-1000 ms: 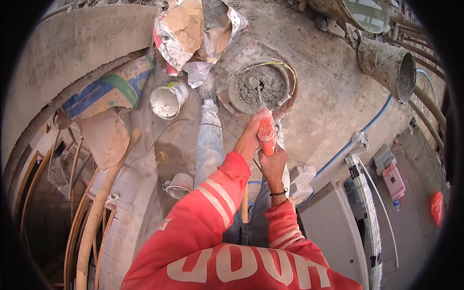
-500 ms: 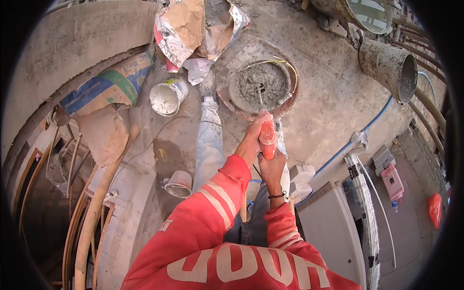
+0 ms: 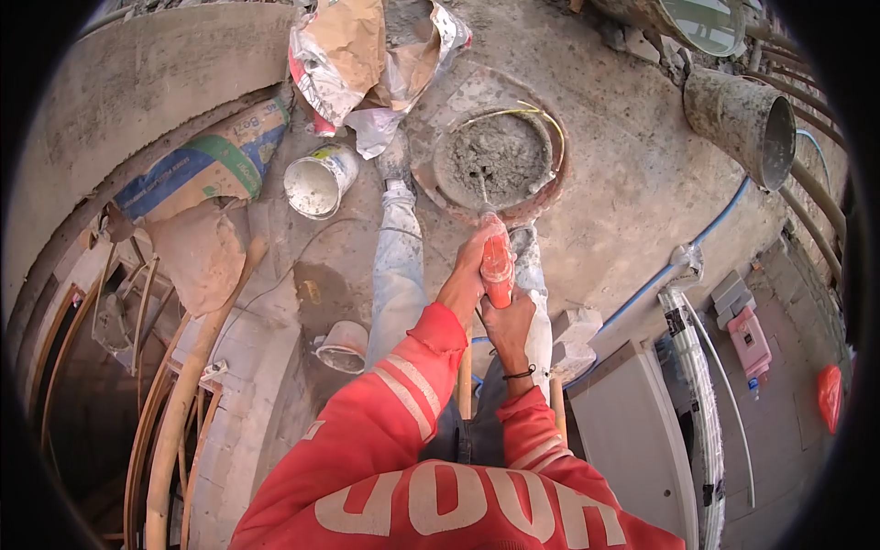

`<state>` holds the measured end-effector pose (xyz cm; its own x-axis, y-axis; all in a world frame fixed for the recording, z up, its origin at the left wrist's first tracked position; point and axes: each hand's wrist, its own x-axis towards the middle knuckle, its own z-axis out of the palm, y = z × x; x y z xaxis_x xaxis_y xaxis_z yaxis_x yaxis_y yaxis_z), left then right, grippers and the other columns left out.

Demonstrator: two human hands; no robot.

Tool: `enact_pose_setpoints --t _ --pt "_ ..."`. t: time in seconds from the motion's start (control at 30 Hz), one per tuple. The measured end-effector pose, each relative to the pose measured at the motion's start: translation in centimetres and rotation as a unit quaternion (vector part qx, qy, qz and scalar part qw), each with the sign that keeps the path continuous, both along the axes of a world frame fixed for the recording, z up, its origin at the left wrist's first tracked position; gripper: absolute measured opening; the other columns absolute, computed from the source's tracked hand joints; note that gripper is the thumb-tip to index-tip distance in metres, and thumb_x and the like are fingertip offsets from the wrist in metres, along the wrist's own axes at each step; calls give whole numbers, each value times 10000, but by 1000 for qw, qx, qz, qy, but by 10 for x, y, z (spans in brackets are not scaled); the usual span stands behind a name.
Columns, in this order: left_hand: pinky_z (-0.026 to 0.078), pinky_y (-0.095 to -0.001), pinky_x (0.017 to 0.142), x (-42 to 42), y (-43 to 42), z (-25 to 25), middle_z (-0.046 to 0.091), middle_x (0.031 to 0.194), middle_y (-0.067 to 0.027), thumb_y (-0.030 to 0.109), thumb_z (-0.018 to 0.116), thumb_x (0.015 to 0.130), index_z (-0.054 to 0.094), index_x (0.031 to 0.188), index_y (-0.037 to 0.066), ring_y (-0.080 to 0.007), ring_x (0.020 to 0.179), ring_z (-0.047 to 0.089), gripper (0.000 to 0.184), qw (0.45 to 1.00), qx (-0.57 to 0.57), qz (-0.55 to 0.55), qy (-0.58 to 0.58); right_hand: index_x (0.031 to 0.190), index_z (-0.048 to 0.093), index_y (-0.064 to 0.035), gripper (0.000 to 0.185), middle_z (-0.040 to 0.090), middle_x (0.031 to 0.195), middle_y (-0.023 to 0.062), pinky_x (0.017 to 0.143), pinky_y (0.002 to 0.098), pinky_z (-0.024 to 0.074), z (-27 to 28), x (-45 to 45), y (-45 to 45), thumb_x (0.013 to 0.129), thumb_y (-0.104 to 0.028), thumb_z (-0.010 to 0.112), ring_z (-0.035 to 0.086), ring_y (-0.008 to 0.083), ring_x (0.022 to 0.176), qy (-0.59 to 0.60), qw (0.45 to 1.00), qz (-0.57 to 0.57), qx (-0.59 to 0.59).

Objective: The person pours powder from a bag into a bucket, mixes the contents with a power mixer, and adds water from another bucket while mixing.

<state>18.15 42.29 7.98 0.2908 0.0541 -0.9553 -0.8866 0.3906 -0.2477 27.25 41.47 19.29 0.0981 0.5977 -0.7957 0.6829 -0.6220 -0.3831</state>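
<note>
Both hands hold a red power drill [image 3: 498,266] fitted with a mixing paddle [image 3: 483,188]. My left hand [image 3: 467,266] is wrapped round the drill's front body. Behind it, my right hand [image 3: 511,323] grips the rear handle, a dark band on its wrist. The paddle's lower end sits in thick grey wet mortar [image 3: 504,151], its tip partly buried. The mortar fills a round tub [image 3: 543,200] standing on the ground in front of me. A yellow strip [image 3: 536,112] lies along the tub's far rim.
A white bucket [image 3: 321,183] and torn paper sacks [image 3: 353,64] lie near my left foot, with a cement bag [image 3: 211,160] further left. A smaller bucket [image 3: 342,346] stands below. At right are a mortar-crusted bucket [image 3: 733,124], a blue hose [image 3: 720,220] and blocks [image 3: 576,339].
The drill and both hands have shifted slightly to the left. The paddle has moved left through the mortar. Both hands keep their grip.
</note>
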Motion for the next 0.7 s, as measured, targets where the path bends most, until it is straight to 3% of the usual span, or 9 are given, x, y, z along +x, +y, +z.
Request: enact_pose_setpoints --t 0.13,0.23,0.33,0.57,0.7 --pt "596 -403 646 -9 -6 0 661 822 -63 259 707 924 637 945 108 -238 695 658 168 999 5 23 -24 991 727 31 280 723 813 260 715 444 549 0 -5 -1 772 -142 739 736 402 780 5 1000 4 10" --pt "583 -429 603 -15 -7 -1 638 831 -71 300 746 885 623 981 113 -272 722 666 243 999 13 45 -26 946 717 41 246 709 754 226 678 419 533 -4 -9 -2 770 -129 740 714 308 684 12 999 23 44" --pt "582 -436 594 -19 -9 1 632 834 -76 316 759 871 623 976 114 -288 731 666 264 998 30 56 -3 962 715 24 270 713 809 264 709 466 544 -1 -15 2 769 -162 750 717 438 784 8 1000 19 3" --pt "605 -418 689 -48 -4 7 657 871 -76 269 755 877 632 1010 106 -274 748 664 243 988 64 123 -62 906 691 0 277 703 802 264 719 503 542 -1 -32 9 763 -224 771 698 468 823 -10 996 90 24" --pt "601 -405 709 -56 -3 10 668 910 -117 286 747 879 635 1058 95 -268 774 671 284 987 59 146 -28 899 678 -5 276 703 801 261 723 513 546 0 -45 17 761 -227 765 698 470 826 -40 992 121 12"
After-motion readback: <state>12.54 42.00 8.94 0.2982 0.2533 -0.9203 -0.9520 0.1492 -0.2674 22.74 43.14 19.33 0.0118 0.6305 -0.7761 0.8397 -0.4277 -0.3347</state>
